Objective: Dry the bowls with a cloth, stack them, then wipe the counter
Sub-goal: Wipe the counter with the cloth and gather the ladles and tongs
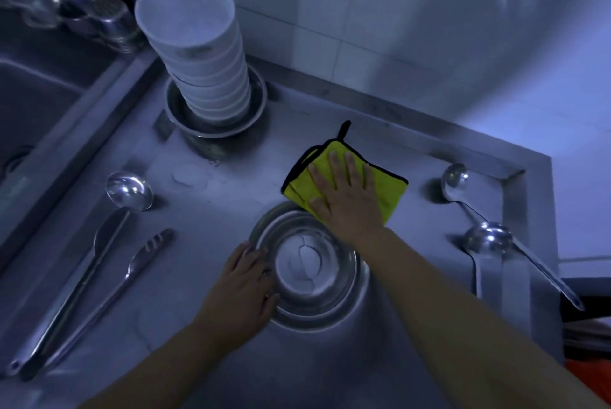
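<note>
Tall stack of white bowls sits back left on the steel bench. Your left hand curls round the shiny steel bowl's rim; your right hand lies flat, fingers straight, pressing the yellow black-edged cloth just behind it.

Dim, blue-tinted kitchen corner seen from above: a stainless-steel tabletop with a raised rim along its back and right edges meets a wall of large pale tiles, brightest toward the right. At the left lies a steel sink basin. Ladles, a spoon and tongs lie on the steel surface.
</note>
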A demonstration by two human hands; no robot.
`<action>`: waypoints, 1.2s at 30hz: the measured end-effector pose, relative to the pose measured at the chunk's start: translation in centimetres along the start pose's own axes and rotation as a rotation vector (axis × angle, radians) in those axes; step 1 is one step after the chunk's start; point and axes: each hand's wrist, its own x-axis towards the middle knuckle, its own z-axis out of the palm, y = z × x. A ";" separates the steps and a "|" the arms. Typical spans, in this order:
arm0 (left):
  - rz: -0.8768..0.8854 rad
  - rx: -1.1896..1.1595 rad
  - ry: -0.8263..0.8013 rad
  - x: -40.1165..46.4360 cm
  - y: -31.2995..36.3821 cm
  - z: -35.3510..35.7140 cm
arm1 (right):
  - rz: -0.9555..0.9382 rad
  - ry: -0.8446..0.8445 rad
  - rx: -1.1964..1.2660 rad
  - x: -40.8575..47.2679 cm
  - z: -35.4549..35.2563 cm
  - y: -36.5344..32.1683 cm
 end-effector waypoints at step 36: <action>-0.109 -0.177 0.099 3.9 0.9 -2.4 | 0.085 0.118 0.186 -7.1 -3.6 3.4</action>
